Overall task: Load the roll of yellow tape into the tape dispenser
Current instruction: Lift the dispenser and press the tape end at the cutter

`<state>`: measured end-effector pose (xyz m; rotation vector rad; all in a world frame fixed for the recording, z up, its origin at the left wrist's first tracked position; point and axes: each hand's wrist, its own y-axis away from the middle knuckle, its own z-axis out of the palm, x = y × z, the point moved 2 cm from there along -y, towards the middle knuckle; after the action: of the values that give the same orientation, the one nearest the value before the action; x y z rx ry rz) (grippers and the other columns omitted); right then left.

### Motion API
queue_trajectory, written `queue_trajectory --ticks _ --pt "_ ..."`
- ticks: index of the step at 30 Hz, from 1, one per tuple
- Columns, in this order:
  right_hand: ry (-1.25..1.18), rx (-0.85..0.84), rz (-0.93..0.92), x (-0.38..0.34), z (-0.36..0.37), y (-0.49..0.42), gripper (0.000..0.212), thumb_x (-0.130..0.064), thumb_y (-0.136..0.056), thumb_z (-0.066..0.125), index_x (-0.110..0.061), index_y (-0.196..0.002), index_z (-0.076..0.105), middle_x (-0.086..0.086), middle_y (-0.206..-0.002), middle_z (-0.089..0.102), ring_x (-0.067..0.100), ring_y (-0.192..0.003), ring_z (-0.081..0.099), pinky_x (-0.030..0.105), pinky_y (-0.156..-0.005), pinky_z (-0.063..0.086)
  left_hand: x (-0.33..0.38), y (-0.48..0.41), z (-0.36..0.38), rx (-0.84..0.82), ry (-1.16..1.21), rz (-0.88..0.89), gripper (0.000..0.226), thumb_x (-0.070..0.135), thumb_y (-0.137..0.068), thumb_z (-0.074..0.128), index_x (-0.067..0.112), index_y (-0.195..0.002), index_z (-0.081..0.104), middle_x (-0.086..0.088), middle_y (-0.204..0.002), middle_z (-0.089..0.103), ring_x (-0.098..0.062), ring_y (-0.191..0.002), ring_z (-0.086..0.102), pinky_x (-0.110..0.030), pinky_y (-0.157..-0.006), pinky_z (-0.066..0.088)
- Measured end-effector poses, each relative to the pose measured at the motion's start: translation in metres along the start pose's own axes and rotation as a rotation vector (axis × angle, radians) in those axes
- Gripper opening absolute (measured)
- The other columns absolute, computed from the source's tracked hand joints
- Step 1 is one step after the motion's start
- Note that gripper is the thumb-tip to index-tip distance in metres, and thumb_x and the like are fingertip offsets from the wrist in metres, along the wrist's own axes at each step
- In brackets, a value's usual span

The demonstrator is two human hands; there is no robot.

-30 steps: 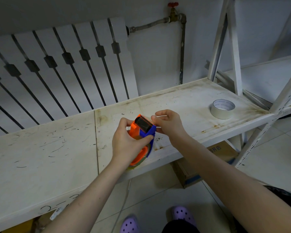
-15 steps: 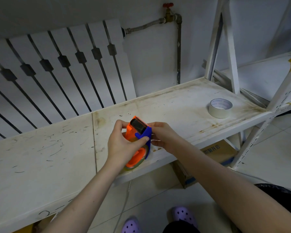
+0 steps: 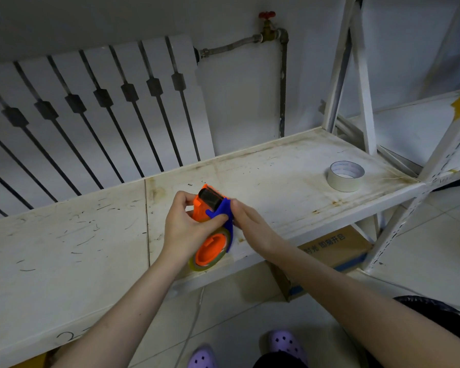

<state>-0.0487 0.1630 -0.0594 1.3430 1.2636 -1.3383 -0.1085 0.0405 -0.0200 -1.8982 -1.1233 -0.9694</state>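
Left hand [image 3: 187,229] fingers curled tight round orange and blue plastic tape dispenser [image 3: 213,221], thumb across blue part. Right hand [image 3: 247,221] fingers pressed flat on dispenser's blue right side, tips hidden behind it. Yellow see-through tape roll [image 3: 210,258] sits on dispenser's orange hub, low end. Dispenser held just above front edge of scuffed white shelf [image 3: 64,235]. Pale tape roll [image 3: 345,176] lies far right on shelf. Purple shoes [image 3: 287,343] on floor below.
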Motion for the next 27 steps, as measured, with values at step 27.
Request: queue_trajectory --ticks 27 --pt "0.642 0.328 -0.011 -0.011 -0.034 0.001 0.113 -0.046 -0.054 0.086 -0.025 -0.143 0.02 -0.004 -0.141 0.036 0.015 -0.125 0.041 0.038 -0.099 0.046 -0.005 -0.013 -0.015 0.036 0.478 -0.536 0.055 0.043 -0.079 0.067 0.015 -0.124 0.051 -0.006 -0.122 0.056 -0.023 -0.109 0.059 -0.038 -0.091 0.04"
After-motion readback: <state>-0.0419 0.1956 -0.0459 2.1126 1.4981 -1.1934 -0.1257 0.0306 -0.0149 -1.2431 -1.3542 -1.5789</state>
